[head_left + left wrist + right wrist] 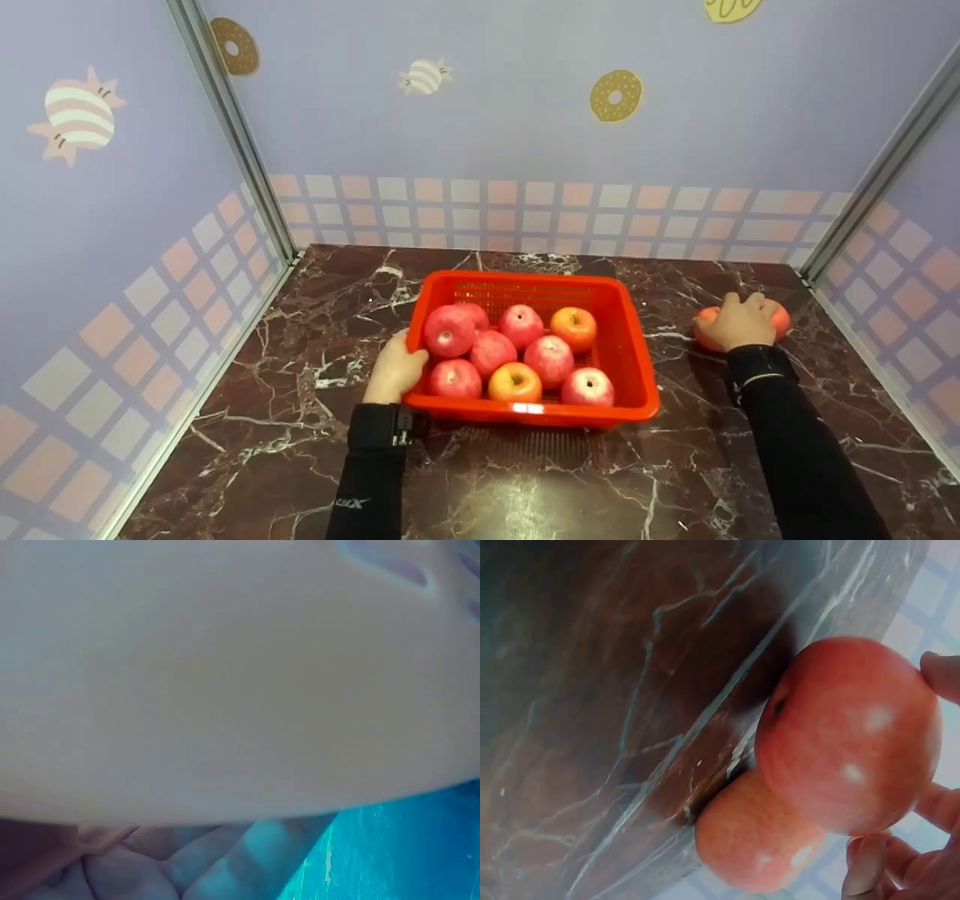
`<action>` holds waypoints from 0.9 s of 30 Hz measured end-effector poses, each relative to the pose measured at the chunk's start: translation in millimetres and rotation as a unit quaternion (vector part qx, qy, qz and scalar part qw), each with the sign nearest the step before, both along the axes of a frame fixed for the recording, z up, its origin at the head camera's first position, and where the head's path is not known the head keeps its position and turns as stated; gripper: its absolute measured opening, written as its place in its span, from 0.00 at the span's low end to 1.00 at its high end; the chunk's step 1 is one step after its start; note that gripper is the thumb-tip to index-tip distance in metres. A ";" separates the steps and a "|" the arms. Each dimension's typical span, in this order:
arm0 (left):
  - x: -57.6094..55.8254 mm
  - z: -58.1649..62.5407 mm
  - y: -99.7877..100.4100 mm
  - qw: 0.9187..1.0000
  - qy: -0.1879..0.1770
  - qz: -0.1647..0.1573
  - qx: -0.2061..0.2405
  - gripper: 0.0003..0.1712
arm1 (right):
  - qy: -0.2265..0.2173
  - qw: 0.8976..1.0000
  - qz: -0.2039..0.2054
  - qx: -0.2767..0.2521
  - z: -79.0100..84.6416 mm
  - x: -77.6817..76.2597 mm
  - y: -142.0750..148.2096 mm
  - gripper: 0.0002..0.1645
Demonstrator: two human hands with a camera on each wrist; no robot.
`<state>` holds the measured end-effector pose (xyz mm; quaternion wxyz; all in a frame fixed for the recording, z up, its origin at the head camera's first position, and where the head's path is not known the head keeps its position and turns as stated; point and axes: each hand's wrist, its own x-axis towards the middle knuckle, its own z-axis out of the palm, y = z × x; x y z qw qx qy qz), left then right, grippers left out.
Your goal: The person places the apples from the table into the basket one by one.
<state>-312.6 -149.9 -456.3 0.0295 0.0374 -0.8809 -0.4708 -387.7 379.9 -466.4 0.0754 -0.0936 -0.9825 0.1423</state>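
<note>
At the left side of a red plastic basket, my left hand grips the rim. Up close in the left wrist view, the basket wall hides most of that hand; curled fingers show beneath it. Several red and yellow-red apples lie inside the basket. Over to the right, my right hand holds a red apple between thumb and fingers. A second apple lies against it, on the finger side; in the head view this apple peeks out right of the hand.
A dark red marbled tabletop lies under everything. Patterned panels enclose it: a back wall, a left wall and a right wall close to my right hand. Metal posts stand at the back corners.
</note>
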 end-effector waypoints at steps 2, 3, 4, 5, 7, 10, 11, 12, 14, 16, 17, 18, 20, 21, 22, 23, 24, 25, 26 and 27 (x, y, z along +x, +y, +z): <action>0.2 0.0 -0.3 1.000 0.001 0.001 0.000 0.27 | -0.003 1.000 -0.004 0.004 -1.3 2.0 -1.2 0.50; 0.2 0.0 -0.4 1.000 0.002 0.001 0.002 0.28 | -0.003 1.000 -0.005 0.006 -2.3 2.7 -2.1 0.51; 0.2 0.1 -0.3 1.000 0.002 0.001 0.002 0.28 | -0.002 1.000 -0.007 0.007 -3.5 3.3 -3.2 0.52; 0.0 0.2 -0.4 1.000 0.003 0.001 0.004 0.28 | -0.001 1.000 -0.011 0.005 -5.0 4.2 -4.5 0.54; -0.4 0.1 -0.4 1.000 0.005 0.001 0.005 0.27 | 0.004 1.000 -0.018 0.000 -8.5 5.3 -6.5 0.56; -0.5 0.2 -0.1 1.000 0.004 0.001 0.006 0.27 | 0.008 0.999 -0.031 -0.016 -14.0 7.5 -8.8 0.59; -0.4 0.1 0.0 1.000 0.003 0.002 0.007 0.27 | 0.007 0.999 -0.036 -0.023 -16.0 8.0 -9.4 0.59; -0.4 0.1 0.0 1.000 0.001 0.002 0.007 0.27 | 0.004 0.999 -0.040 -0.029 -17.8 8.5 -9.8 0.60; -0.2 0.6 0.1 1.000 0.000 0.001 0.007 0.27 | -0.004 0.998 -0.048 -0.037 -21.8 8.8 -10.9 0.60; -0.5 0.5 -0.4 1.000 0.000 0.000 0.005 0.27 | -0.011 0.998 -0.052 -0.046 -25.5 8.5 -12.2 0.60; -0.5 0.5 -0.4 1.000 0.000 -0.001 0.005 0.27 | -0.014 0.997 -0.053 -0.050 -27.0 8.3 -12.8 0.60; -0.7 0.5 -0.6 1.000 0.000 -0.001 0.004 0.27 | -0.015 0.997 -0.054 -0.054 -28.6 8.0 -13.3 0.60; -0.9 0.3 -0.9 1.000 0.000 0.001 0.005 0.27 | -0.014 0.997 -0.053 -0.061 -30.5 7.6 -14.4 0.58; -0.9 0.2 -1.2 1.000 0.001 0.001 0.004 0.27 | -0.013 0.996 -0.052 -0.065 -30.9 7.8 -15.0 0.57; -0.9 0.0 -1.1 1.000 0.001 0.002 0.004 0.27 | -0.012 0.996 -0.051 -0.068 -30.8 8.1 -15.2 0.57; -0.9 -0.1 -1.1 1.000 0.001 0.002 0.006 0.27 | -0.011 0.996 -0.052 -0.071 -30.6 8.5 -15.9 0.56; -1.0 -0.2 -1.1 1.000 0.002 0.002 0.006 0.27 | -0.012 0.996 -0.052 -0.075 -30.3 9.0 -16.7 0.55; -1.0 -0.4 -1.0 1.000 0.002 0.002 0.005 0.27 | -0.012 0.995 -0.053 -0.080 -29.4 9.8 -17.6 0.55; -1.0 -0.4 -0.9 1.000 0.002 0.001 0.005 0.26 | -0.011 0.995 -0.053 -0.085 -28.5 10.7 -18.6 0.54; -1.1 -0.3 -0.9 1.000 0.003 0.000 0.004 0.26 | -0.010 0.995 -0.052 -0.090 -27.3 11.9 -19.9 0.54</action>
